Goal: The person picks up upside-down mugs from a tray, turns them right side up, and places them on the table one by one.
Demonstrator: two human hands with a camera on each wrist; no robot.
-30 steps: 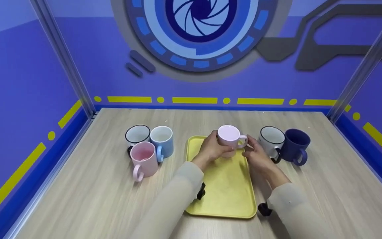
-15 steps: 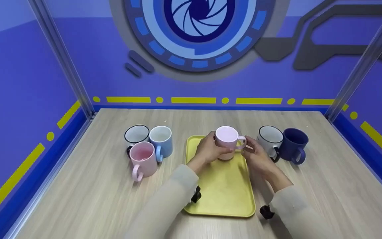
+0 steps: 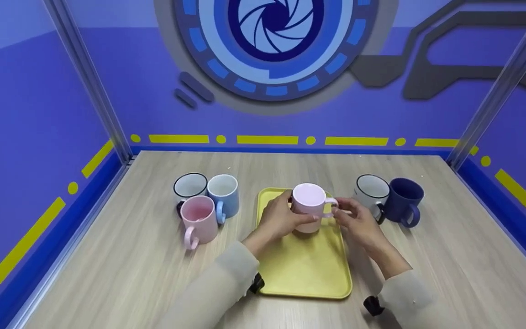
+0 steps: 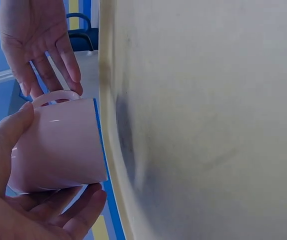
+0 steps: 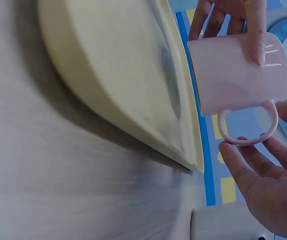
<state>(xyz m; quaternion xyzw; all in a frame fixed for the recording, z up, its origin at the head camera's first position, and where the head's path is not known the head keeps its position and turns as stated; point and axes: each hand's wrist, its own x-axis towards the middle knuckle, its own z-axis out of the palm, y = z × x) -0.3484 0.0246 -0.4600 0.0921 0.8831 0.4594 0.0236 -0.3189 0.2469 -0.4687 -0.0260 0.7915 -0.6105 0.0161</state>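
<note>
A light pink mug (image 3: 308,208) is held upright just above the far half of a yellow tray (image 3: 304,269); its shadow falls on the tray. My left hand (image 3: 281,217) grips the mug's body from the left, thumb on the near side and fingers on the far side, as the left wrist view shows. My right hand (image 3: 361,226) has its thumb and fingertips on the handle (image 5: 248,142), which points right. In the right wrist view a gap separates the mug's base from the tray rim.
At the left stand a white mug with black rim (image 3: 190,185), a light blue mug (image 3: 228,201) and a pink mug (image 3: 201,224). Right of the tray are another black-rimmed white mug (image 3: 370,192) and a dark blue mug (image 3: 402,203). Walls enclose the table (image 3: 121,274).
Both hands have brought the light pink mug nearer to me and slightly left over the tray. The handle stays on the right. The other mugs and the tray have not moved.
</note>
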